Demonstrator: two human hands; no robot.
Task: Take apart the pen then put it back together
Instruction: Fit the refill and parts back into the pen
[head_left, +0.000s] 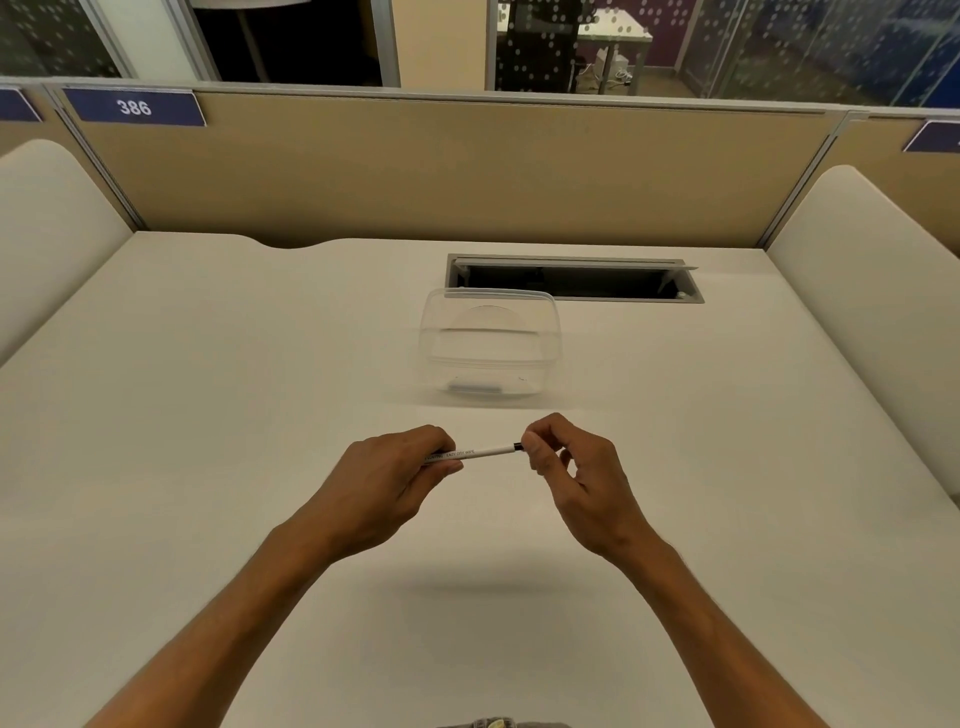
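Pen (480, 452) held level in the air above the desk (208, 415), well short of the clear plastic box (491, 345) that stands further back, in front of the cable hatch (574, 278). Left hand (387, 475) is curled round the barrel's left end, thumb on the near side; the printed white middle of the barrel shows between the two hands. Right hand (569, 467) pinches the dark right end with thumb and forefinger, other fingers loosely bent behind. Whether that dark end is a cap or the tip section cannot be told; it looks seated against the barrel, so I judge the take-apart step is just starting or the reassembly just closing. Risks from here: the right-hand pinch covers very little of the end piece, so a sharp pull could let it slip free or shoot it off onto the desk and out of reach. If the piece is threaded and not push-fit, pulling straight will only strain it. A loose left grip would let the barrel turn with the twist and nothing would separate. Any small inner part could drop and roll.
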